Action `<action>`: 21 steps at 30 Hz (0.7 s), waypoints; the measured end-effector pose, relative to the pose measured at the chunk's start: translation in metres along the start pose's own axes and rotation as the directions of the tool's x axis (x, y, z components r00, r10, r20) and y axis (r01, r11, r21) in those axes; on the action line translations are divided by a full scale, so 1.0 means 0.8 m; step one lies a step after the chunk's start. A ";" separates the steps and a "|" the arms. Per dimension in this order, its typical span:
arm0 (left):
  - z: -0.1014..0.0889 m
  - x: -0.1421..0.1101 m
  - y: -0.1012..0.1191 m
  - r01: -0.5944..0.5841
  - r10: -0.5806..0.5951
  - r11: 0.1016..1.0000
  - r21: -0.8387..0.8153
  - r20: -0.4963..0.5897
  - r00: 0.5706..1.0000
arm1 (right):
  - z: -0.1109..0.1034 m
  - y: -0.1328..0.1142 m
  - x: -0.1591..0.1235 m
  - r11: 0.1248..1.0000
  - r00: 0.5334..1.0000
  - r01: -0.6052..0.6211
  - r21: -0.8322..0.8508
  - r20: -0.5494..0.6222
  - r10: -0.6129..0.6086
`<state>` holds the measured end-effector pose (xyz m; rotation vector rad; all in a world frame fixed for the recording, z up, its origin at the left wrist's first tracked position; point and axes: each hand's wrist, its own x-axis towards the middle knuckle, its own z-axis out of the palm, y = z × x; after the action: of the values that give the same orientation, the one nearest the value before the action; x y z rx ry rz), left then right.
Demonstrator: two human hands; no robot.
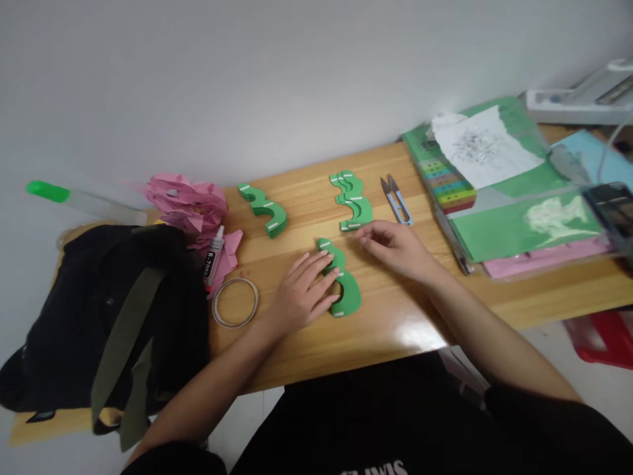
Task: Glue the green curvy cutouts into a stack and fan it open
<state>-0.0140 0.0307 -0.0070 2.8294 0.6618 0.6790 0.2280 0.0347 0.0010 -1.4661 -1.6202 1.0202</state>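
Rests left hand (299, 290), fingers apart, on the nearest green shape (350, 293) and holds right hand (398, 249), fingertips slightly apart, by the layered green shapes (364, 210) near the snips (396, 200).

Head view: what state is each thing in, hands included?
Left hand, fingers spread on the nearest green piece
Right hand, partly curled beside nested green pieces
Nearest green piece, partly covered
Snips, blades apart
Tape roll, lying flat
Glue tube, cap unclear
Pink paper, folded and crumpled
White sheet, torn edges

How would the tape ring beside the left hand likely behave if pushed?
The tape ring would probably slide rather than roll, since it lies flat. Its thin band and open middle suggest it is fairly light.
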 end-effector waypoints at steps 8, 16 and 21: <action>0.001 -0.001 -0.005 0.044 -0.041 0.999 -0.019 0.162 0.986 | -0.003 -0.001 0.000 0.999 1.000 -0.001 -0.048 -0.008 0.001; 0.003 0.001 -0.003 0.099 -0.105 0.994 0.038 0.253 0.962 | -0.001 0.003 -0.001 0.999 1.000 0.001 -0.047 -0.007 -0.002; 0.003 0.006 -0.001 0.142 -0.152 0.988 0.054 0.289 0.945 | -0.007 -0.009 -0.004 0.993 0.998 0.041 -0.109 -0.043 -0.046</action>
<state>-0.0096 0.0335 -0.0073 2.7900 0.8236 0.2186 0.2303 0.0320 0.0098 -1.5076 -1.6899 0.8808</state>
